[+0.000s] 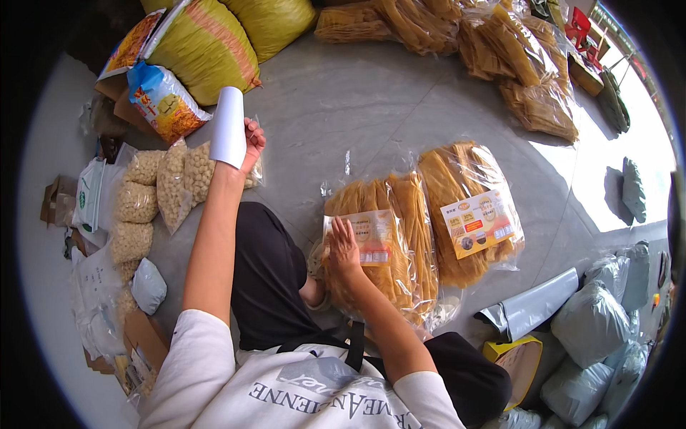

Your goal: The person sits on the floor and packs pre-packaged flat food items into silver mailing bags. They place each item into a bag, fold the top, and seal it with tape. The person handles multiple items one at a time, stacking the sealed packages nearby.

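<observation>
My left hand (254, 143) is raised at the upper left, holding a curled white paper sheet (228, 128) that covers part of the palm. My right hand (344, 248) lies flat on a printed orange-and-white label (375, 238) on a clear plastic bag of tan, leathery food strips (412, 236). The fingers point away from me and grip nothing. Just right of it, a second bag of the same strips (450, 166) bears a similar label (478, 222), set slightly tilted. Both bags rest on the grey floor before my crossed legs.
Bags of pale puffed pieces (174, 187) line the left side. Large yellow woven sacks (206, 48) and a printed snack bag (163, 102) stand behind them. More bagged strips (504, 48) lie at the far right. Grey parcels (589, 322) and a yellow box (513, 370) sit nearer me.
</observation>
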`<state>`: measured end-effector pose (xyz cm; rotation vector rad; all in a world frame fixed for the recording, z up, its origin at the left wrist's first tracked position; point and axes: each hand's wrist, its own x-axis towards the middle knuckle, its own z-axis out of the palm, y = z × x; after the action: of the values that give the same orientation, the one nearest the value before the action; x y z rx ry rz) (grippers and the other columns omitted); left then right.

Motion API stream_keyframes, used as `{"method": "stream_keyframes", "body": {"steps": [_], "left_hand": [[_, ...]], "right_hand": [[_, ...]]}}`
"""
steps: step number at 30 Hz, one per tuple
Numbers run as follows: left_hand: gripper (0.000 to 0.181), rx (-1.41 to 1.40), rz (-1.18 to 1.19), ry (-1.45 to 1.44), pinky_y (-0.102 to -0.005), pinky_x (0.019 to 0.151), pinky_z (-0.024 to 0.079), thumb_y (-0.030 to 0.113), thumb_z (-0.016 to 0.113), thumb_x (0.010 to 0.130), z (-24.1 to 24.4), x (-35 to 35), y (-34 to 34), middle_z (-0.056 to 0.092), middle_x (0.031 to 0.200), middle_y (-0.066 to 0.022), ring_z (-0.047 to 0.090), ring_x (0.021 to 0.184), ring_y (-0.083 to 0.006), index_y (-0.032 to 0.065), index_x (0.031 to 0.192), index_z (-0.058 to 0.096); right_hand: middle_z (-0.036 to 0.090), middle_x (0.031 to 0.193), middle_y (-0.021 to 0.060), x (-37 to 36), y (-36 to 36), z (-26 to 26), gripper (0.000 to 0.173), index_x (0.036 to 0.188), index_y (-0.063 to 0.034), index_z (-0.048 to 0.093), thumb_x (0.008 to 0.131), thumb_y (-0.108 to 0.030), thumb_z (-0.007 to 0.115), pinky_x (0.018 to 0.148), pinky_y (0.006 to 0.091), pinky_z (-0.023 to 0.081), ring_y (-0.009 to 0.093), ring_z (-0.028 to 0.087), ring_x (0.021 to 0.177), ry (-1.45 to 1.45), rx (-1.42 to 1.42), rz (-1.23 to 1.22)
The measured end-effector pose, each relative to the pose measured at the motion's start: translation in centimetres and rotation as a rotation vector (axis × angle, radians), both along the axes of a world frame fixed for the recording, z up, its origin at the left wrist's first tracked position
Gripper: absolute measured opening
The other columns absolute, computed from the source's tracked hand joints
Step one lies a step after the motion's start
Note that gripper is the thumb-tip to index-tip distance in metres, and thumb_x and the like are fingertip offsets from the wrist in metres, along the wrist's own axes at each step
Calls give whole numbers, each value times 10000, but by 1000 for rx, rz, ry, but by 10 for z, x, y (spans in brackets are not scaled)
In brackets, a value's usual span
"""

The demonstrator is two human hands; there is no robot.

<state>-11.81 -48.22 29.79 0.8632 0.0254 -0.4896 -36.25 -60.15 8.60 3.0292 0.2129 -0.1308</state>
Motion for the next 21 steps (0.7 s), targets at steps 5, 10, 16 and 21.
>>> {"method": "stream_keyframes", "body": {"steps": [5,10,16,21], "left_hand": [[149,-69,-98,-39,-276,599,469,192,506,858,5,-1,-7,501,687,-22,499,640,-159,77,767,535],[225,-109,-159,-56,-278,656,442,261,518,851,4,-5,1,485,715,-40,477,686,-175,41,805,510],[218,-108,-179,-48,-277,653,448,259,523,844,14,-6,-10,483,709,-35,466,670,-165,48,792,512],[148,-68,-126,-25,-273,614,446,183,508,851,16,-9,-10,486,684,-18,461,629,-146,70,759,531]], "right_hand": [[347,1370,107,-1,-2,-33,437,1157,-85,537,824,-324,389,1107,476,16,296,154,1338,-20,-2,146],[384,1350,106,-1,3,15,458,1170,-113,555,835,-368,375,1088,509,-40,304,195,1325,231,-46,286],[474,1270,117,-30,25,-33,472,1176,-106,562,816,-366,403,1079,506,-36,283,270,1297,150,106,327],[512,1211,128,-31,41,-41,406,1103,-68,597,816,-299,427,1066,478,134,279,371,1219,273,238,442]]}}
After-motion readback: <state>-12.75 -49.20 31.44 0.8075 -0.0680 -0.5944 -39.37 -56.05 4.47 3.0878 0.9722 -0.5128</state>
